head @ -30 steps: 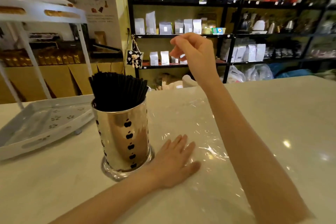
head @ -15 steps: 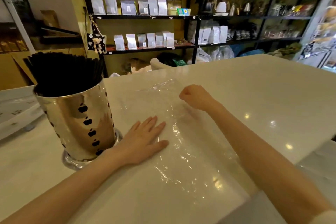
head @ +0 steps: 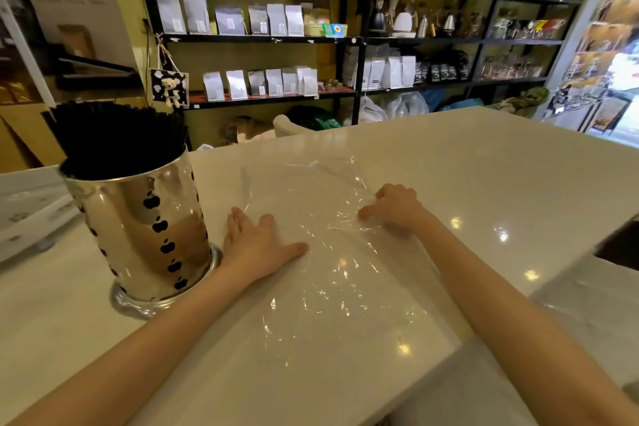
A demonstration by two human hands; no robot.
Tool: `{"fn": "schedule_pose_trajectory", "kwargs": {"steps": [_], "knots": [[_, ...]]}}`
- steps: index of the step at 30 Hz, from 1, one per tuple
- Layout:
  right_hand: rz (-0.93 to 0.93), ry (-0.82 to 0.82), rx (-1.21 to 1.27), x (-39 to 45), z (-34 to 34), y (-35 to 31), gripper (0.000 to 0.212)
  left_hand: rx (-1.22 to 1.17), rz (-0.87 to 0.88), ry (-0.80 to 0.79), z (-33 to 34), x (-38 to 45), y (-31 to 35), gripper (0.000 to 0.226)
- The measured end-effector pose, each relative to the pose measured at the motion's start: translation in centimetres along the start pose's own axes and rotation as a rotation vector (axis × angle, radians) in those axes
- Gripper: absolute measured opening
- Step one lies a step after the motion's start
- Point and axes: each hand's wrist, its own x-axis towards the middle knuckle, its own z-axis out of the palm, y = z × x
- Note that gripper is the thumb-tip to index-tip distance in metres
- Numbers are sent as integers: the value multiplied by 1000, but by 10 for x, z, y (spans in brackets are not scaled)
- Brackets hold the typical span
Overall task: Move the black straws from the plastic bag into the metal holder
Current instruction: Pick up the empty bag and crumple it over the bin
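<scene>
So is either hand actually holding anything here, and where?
Left hand lies flat on the plastic bag, gripping nothing. Right hand curls onto the bag's right edge; a real pinch cannot be told.

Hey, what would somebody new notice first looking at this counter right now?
Probably the shiny metal holder at the left, packed with black straws. Next, the clear plastic bag lying flat and seemingly empty on the white counter, with the left hand pressing it and the right hand touching its right edge.

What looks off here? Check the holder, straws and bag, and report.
Nothing stands out. The holder stands upright on the counter, packed with straws. The bag lies flat and wrinkled, seemingly empty, with the left hand flat on it and the right hand curled at its edge.
</scene>
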Motion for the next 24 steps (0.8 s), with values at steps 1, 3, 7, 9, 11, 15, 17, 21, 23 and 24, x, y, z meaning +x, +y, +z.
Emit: {"fn": "schedule_pose_trajectory", "kwargs": {"steps": [1,3,7,9,11,15,17,21,23,24], "knots": [[4,2,40,-1,0,1,58,-8,-25,0,0,3,0,91],[-10,34,94,-3,0,4,55,-16,-47,10,0,6,2,102],[-21,62,337,-14,-6,11,57,-90,-47,86,-4,3,8,107],[-18,16,527,-20,-9,15,62,-228,-75,128,-7,0,12,110],[15,26,629,-21,-11,20,65,-486,-126,178,-11,2,15,107],[44,2,897,-24,-23,27,61,-947,-172,252,-11,10,10,92],[-5,10,991,-25,-31,29,61,-1093,-170,218,-11,7,11,84],[-118,60,1110,-23,-47,39,52,-1304,-147,157,-20,-3,18,71],[-137,86,1133,-24,-56,44,37,-1258,-100,181,-27,-7,22,57],[-140,93,1145,-25,-61,46,31,-1251,-66,182,-31,-11,24,49]]}}
